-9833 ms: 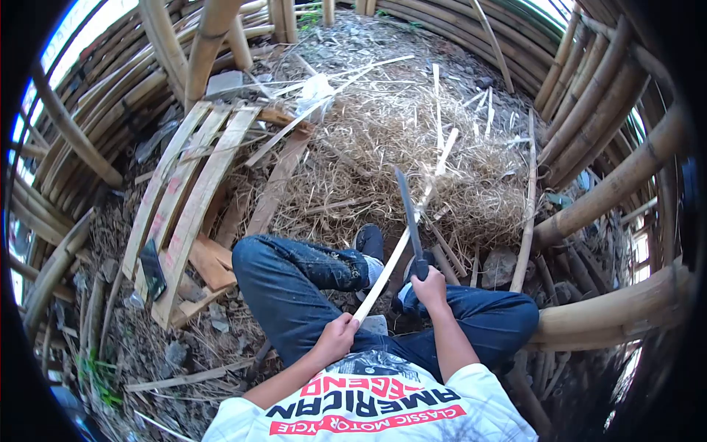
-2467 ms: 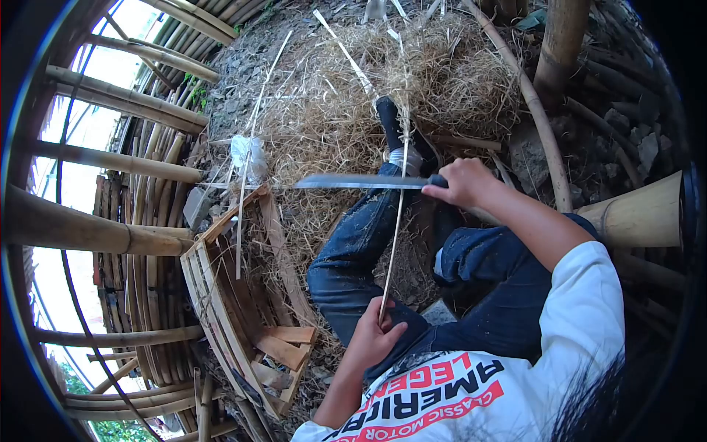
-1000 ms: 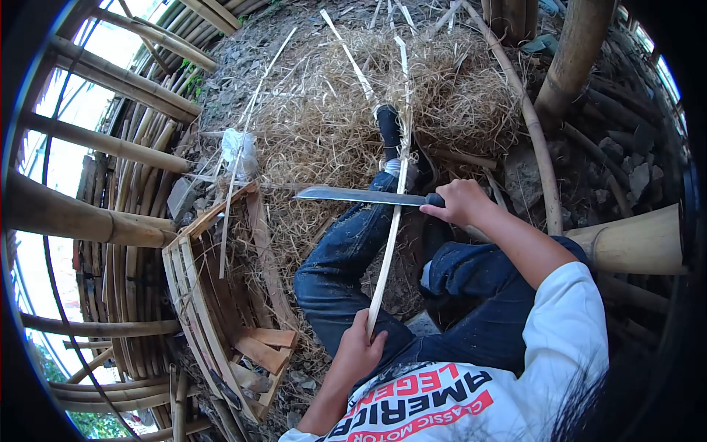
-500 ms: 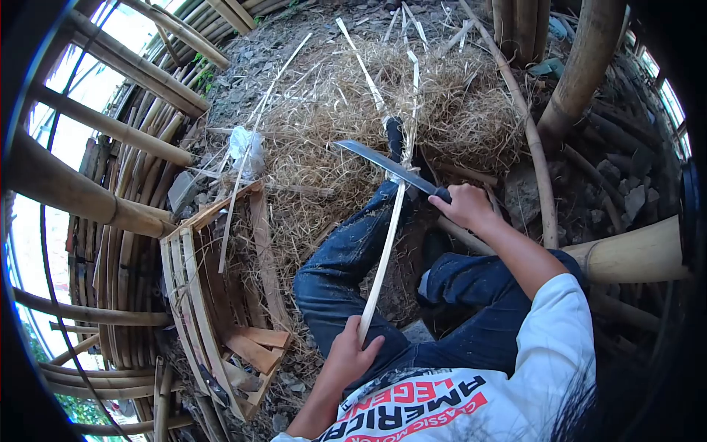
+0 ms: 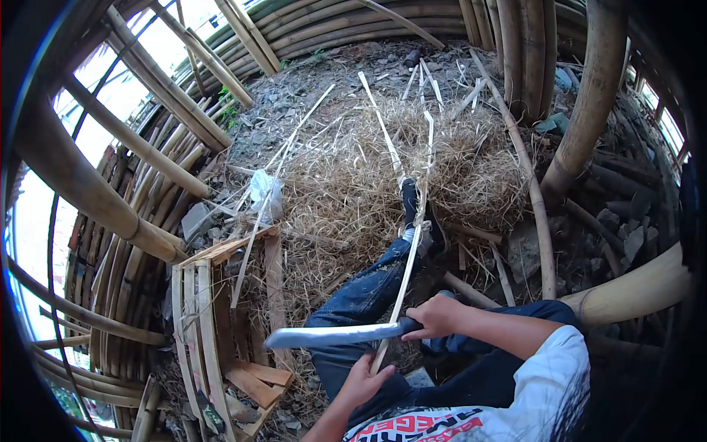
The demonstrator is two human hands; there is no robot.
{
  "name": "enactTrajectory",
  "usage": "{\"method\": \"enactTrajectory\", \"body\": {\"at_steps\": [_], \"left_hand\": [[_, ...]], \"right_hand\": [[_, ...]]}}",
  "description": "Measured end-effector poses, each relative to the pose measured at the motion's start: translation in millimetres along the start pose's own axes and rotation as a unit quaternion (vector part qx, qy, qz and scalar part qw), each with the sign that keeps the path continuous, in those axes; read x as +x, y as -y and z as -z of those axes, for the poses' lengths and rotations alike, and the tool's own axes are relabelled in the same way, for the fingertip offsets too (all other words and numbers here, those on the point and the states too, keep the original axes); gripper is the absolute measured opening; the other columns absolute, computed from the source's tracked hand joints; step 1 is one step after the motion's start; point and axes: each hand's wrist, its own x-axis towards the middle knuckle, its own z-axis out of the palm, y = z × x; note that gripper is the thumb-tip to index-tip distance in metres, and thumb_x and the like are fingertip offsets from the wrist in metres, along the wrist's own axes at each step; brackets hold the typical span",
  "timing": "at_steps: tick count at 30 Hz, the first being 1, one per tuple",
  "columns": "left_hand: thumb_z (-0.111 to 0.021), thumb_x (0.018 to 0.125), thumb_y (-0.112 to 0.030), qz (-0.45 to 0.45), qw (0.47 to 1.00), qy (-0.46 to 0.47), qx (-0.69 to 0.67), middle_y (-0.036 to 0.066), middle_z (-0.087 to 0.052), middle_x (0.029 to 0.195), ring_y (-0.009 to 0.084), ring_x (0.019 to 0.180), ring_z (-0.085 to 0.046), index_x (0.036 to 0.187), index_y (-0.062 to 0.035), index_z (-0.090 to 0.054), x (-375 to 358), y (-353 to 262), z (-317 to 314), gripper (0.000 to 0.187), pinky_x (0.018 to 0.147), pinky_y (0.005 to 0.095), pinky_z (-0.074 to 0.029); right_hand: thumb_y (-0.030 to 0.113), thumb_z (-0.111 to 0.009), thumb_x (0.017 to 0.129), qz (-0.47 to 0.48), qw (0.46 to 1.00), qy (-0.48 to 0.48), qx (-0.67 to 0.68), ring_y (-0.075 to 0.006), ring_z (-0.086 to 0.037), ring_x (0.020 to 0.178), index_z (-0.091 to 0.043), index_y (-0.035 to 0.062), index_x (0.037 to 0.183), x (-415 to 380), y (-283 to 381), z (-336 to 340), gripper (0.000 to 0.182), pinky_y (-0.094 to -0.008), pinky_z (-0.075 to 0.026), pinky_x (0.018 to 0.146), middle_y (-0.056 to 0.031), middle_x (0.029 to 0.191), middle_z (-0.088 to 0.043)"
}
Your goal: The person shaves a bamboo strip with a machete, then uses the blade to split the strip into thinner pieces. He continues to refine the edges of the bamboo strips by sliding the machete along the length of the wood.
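Observation:
My right hand (image 5: 436, 317) grips the dark handle of a machete (image 5: 331, 336). Its broad blade points left and lies across a long pale bamboo strip (image 5: 405, 283), just above my left hand. Fingers of my left hand (image 5: 364, 381) are wrapped round the strip's near end, by my thigh. From there the strip slants up and away over my leg in jeans (image 5: 361, 283) toward my dark shoe (image 5: 436, 230). Thin curled shavings cling to the strip near the ankle.
Fibrous shavings (image 5: 346, 191) cover the ground ahead, with more pale strips (image 5: 381, 125) lying across them. A wooden crate (image 5: 193, 324) stands at left, a white plastic bag (image 5: 266, 195) beyond it. Thick bamboo poles (image 5: 589, 96) rise on both sides.
The machete has come from near my ankle down the strip to just above my left hand, its blade now nearly level. The camera view has also shifted.

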Motion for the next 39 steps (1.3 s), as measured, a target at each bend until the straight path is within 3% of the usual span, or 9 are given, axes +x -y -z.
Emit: {"method": "enactTrajectory", "body": {"at_steps": [3,16,17,19,25,29,33,35,39], "left_hand": [[-0.076,0.085,-0.027,-0.022,0.997,-0.015,0.076,0.01,-0.062,0.097,0.0134,0.084,-0.054,0.122,0.0074,-0.052,-0.7,12.6,-1.8,0.056,0.072,0.0285,-0.047],[-0.064,0.094,-0.022,-0.024,0.993,-0.05,0.104,0.003,-0.057,0.078,0.0087,0.071,-0.048,0.11,0.0027,-0.057,12.4,-25.2,4.4,0.031,0.063,0.0269,-0.043],[-0.063,0.094,-0.028,-0.019,0.99,-0.049,0.133,0.021,-0.066,0.081,0.0221,0.073,-0.065,0.114,0.0036,-0.056,13.0,-27.1,6.2,0.038,0.067,0.0356,-0.049],[-0.059,0.097,-0.021,-0.029,0.991,-0.057,0.12,0.001,-0.053,0.072,0.0069,0.065,-0.045,0.109,0.0024,-0.057,11.9,-32.0,5.7,0.026,0.056,0.0261,-0.04],[-0.057,0.098,-0.02,-0.024,0.992,-0.051,0.116,-0.002,-0.049,0.068,0.0049,0.062,-0.041,0.107,0.0011,-0.057,7.5,-33.9,6.6,0.023,0.053,0.0252,-0.035],[-0.058,0.098,-0.021,-0.004,0.992,-0.041,0.116,-0.001,-0.048,0.069,0.0047,0.064,-0.041,0.109,0.0007,-0.056,-8.8,-34.1,19.6,0.024,0.054,0.0245,-0.035],[-0.054,0.1,-0.023,-0.033,0.989,-0.051,0.136,-0.001,-0.048,0.07,0.0064,0.064,-0.041,0.105,-0.0003,-0.054,-14.9,-33.4,6.5,0.023,0.055,0.0255,-0.036],[-0.053,0.1,-0.027,-0.017,0.988,-0.072,0.136,0.012,-0.055,0.068,0.0148,0.063,-0.051,0.104,0.001,-0.054,-8.7,-32.3,11.1,0.028,0.058,0.0329,-0.043],[-0.052,0.1,-0.025,-0.05,0.986,-0.068,0.144,0.009,-0.053,0.066,0.0129,0.06,-0.051,0.102,0.0006,-0.054,3.1,-36.3,16.6,0.026,0.056,0.0321,-0.041]], "right_hand": [[0.068,-0.056,0.082,-0.015,0.999,0.044,0.01,-0.0388,-0.063,0.06,-0.061,0.0076,0.076,-0.9,-15.1,4.4,0.061,-0.047,-0.051,0.057,-0.0171,0.065,-0.063],[0.079,-0.049,0.077,-0.155,0.985,0.023,-0.067,-0.0405,-0.067,0.079,-0.066,0.0066,0.081,-16.2,-105.1,15.0,0.075,-0.0481,-0.053,0.075,-0.0215,0.079,-0.068],[0.079,-0.05,0.077,-0.152,0.986,0.018,-0.063,-0.0402,-0.067,0.079,-0.066,0.0063,0.081,-15.9,-105.3,14.8,0.074,-0.0481,-0.053,0.074,-0.0212,0.078,-0.067],[0.078,-0.05,0.077,-0.151,0.986,0.01,-0.07,-0.0402,-0.066,0.077,-0.066,0.0063,0.08,-16.3,-105.0,13.0,0.073,-0.0478,-0.053,0.073,-0.0205,0.076,-0.067],[0.078,-0.052,0.076,-0.159,0.985,-0.014,-0.063,-0.0402,-0.066,0.076,-0.065,0.007,0.076,-19.0,-108.0,16.0,0.072,-0.0481,-0.053,0.073,-0.02,0.074,-0.066],[0.07,-0.055,0.08,-0.397,0.912,-0.099,0.003,-0.0364,-0.068,0.083,-0.071,0.0059,0.076,-32.5,-137.7,44.0,0.066,-0.0454,-0.054,0.077,-0.018,0.083,-0.07],[0.069,-0.055,0.081,-0.384,0.92,-0.071,0.04,-0.0363,-0.068,0.083,-0.07,0.0042,0.075,-30.4,-140.6,51.7,0.067,-0.0458,-0.054,0.077,-0.0186,0.081,-0.07],[0.071,-0.055,0.081,-0.373,0.919,-0.105,0.076,-0.0391,-0.067,0.087,-0.07,0.0032,0.077,-24.6,-138.2,35.3,0.069,-0.047,-0.052,0.08,-0.0219,0.083,-0.069],[0.073,-0.054,0.079,-0.348,0.931,-0.07,0.088,-0.0409,-0.066,0.091,-0.071,0.0038,0.082,-9.9,-97.2,36.9,0.071,-0.0482,-0.051,0.084,-0.0239,0.09,-0.068]]}}
